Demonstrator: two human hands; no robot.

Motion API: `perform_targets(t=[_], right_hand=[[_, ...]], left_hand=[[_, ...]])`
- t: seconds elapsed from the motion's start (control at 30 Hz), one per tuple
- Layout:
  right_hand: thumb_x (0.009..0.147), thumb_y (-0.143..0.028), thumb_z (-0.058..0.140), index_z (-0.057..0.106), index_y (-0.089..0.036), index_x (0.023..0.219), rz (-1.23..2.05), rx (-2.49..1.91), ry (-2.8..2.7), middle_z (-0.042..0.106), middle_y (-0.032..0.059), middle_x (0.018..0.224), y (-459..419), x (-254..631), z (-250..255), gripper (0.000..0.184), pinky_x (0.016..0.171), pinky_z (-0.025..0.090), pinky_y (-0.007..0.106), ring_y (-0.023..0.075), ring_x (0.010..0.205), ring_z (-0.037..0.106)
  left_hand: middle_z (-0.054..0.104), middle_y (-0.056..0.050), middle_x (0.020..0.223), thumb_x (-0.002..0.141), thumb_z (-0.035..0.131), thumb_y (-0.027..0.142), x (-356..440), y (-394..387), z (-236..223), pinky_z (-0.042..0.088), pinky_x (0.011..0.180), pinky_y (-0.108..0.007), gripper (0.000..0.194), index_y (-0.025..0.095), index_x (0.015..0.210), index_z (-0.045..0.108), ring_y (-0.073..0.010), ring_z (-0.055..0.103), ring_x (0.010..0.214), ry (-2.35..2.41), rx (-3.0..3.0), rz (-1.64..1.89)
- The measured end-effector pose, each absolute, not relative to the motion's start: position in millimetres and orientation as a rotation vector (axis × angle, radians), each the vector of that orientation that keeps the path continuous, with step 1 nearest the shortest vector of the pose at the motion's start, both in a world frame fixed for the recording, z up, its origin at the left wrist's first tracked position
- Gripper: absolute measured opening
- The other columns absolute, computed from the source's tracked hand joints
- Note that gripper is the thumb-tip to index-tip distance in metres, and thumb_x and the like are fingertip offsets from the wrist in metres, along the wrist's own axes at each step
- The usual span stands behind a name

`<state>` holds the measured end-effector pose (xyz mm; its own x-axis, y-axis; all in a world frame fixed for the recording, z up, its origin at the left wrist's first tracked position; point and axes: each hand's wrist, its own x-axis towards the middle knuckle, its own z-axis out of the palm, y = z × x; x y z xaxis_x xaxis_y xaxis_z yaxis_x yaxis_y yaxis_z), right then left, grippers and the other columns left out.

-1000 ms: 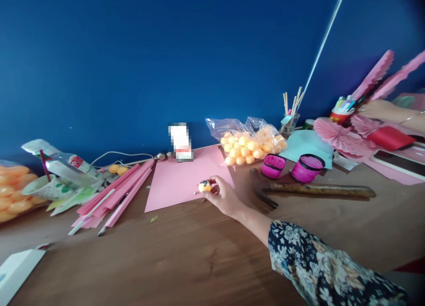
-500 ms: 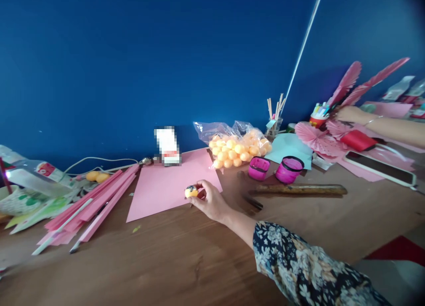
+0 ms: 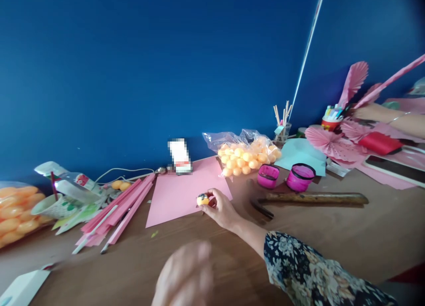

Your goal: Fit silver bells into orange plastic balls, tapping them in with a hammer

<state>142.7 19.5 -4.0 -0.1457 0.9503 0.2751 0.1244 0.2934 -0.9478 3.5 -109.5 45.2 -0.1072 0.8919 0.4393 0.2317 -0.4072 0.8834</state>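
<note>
Yellow-orange, with a dark, shiny patterned top, a small ball (image 3: 202, 201) was pinched between the thumb and fingers of the right hand (image 3: 222, 212), at the near edge of a pink sheet (image 3: 186, 186); whether it touched the sheet could not be told. Brown worktop (image 3: 285, 235) extended beneath, and a dark floral sleeve (image 3: 305, 266) covered the arm behind these fingers. Nearer the viewer than the ball, the left hand (image 3: 186, 275) appeared blurred, so the state of its fingers could not be determined. Left of the pinching fingers lay a bundle of pink strips (image 3: 128, 204); farther left were a patterned cup (image 3: 49, 208) and a bag of orange balls (image 3: 18, 213). Beyond the fingertips, a pixelated object (image 3: 180, 155) stood at the far side of the sheet, while a clear bag of similar balls (image 3: 239, 160) lay beyond and to the right. Right of the fingers rested a hammer (image 3: 318, 198), its dark head toward the hand, with two magenta containers (image 3: 300, 181) just behind it. Farther right, beyond a pale blue sheet (image 3: 299, 155), another person's forearm (image 3: 381, 113) extended among pleated pink paper pieces (image 3: 332, 142).
</note>
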Motion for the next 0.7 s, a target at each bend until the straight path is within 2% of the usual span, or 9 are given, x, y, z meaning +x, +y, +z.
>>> perform_targets(t=[0.1,0.23,0.5,0.7], right_hand=[[0.07,-0.027,0.059,0.05,-0.02,0.099,1.016,-1.072,-1.505,0.058,0.0052,0.096,21,141,-8,0.031,0.06,0.048,0.027,0.0135,0.07,0.057],[0.069,-0.031,0.061,0.05,-0.019,0.101,1.046,-1.118,-1.449,0.058,0.005,0.095,21,140,-8,0.036,0.062,0.048,0.029,0.0153,0.073,0.057],[0.071,-0.03,0.058,0.051,-0.018,0.099,0.993,-1.105,-1.453,0.058,0.004,0.092,13,140,1,0.032,0.065,0.047,0.029,0.0152,0.072,0.056],[0.074,-0.023,0.055,0.05,-0.019,0.099,0.912,-1.024,-1.537,0.056,0.0048,0.095,8,140,4,0.025,0.07,0.046,0.029,0.0153,0.078,0.055]], left_hand=[[0.056,-0.008,0.106,0.074,0.057,0.028,13,-61,39,0.041,0.087,-0.042,0.03,0.024,0.104,0.057,-0.025,0.051,0.101,1.355,1.803,1.545],[0.056,-0.011,0.103,0.081,0.045,0.022,15,-23,24,0.042,0.085,-0.04,0.029,0.019,0.109,0.052,-0.0224,0.055,0.095,1.504,1.984,1.529],[0.054,-0.013,0.106,0.085,0.035,0.02,8,-16,4,0.045,0.083,-0.039,0.031,0.017,0.114,0.045,-0.0216,0.053,0.099,1.599,2.155,1.385],[0.054,-0.012,0.108,0.083,0.041,0.026,9,-17,7,0.047,0.081,-0.035,0.035,0.017,0.117,0.042,-0.0196,0.056,0.095,1.634,2.064,1.281]])
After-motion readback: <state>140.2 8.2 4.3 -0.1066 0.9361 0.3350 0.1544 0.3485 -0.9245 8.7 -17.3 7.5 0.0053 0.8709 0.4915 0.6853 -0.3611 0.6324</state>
